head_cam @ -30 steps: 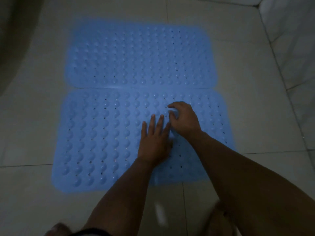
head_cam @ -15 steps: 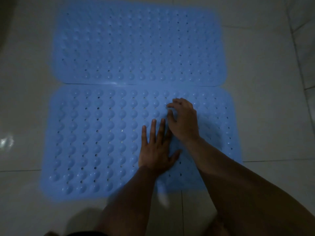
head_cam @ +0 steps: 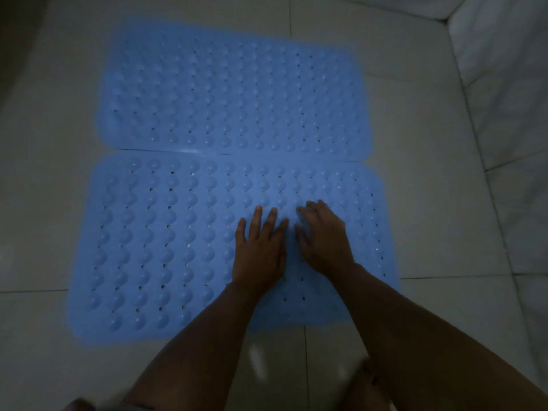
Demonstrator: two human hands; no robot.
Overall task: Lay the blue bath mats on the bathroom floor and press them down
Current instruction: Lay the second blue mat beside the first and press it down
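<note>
Two blue bath mats lie flat on the floor (head_cam: pixel 430 203), which is made of big, smooth, pale tiles with thin lines between them. Each mat is a long shape with round corners. Each one looks soft and rubbery, covered in rows of little round bumps with small holes between them.

The near mat (head_cam: pixel 166 238) is the one to look from. The far mat (head_cam: pixel 234 90) lies just behind it, and their long edges touch along a thin line. Shiny pale wall tiles (head_cam: pixel 504 84) stand to the right of the near mat, well apart from it.

Two bare hands press down on the near mat, a little right of its middle. The left hand (head_cam: pixel 259 250) lies flat with its fingers spread and pointing at the far mat. The right hand (head_cam: pixel 323 232) sits just beside it, palm down, with its fingers bent and their tips on the bumps. Neither hand grips anything. The two hands are close together but do not seem to touch.
</note>
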